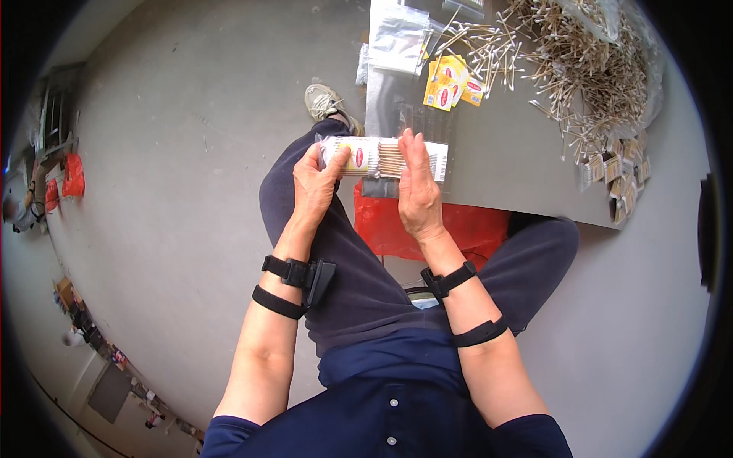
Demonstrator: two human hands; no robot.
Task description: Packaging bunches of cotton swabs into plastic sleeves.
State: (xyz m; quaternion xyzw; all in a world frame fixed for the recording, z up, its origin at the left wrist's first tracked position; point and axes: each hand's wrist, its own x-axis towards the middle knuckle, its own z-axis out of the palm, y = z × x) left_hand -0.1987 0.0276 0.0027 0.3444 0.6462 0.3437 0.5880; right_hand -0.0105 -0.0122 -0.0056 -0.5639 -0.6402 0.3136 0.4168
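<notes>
A clear plastic packet of cotton swabs (388, 162) lies sideways in front of me at the table's near left corner. Its wooden sticks show in the middle, with white cotton heads toward the left end. A white and yellow label with a red oval (358, 157) shows through the film. My left hand (315, 183) grips the packet's left end, thumb on top over the label. My right hand (418, 191) is at the packet's right part, edge-on, its fingers stretched out and the palm turned inward. It seems to touch the film, and part of the packet is hidden behind it.
On the grey table (527, 164), loose cotton swabs (592, 76) form a big heap at the far right. Small yellow cards (450, 82) and clear plastic bags (398, 37) lie nearer the left edge. Small packs (622, 172) sit by the right corner. Red plastic (466, 229) hangs below the table.
</notes>
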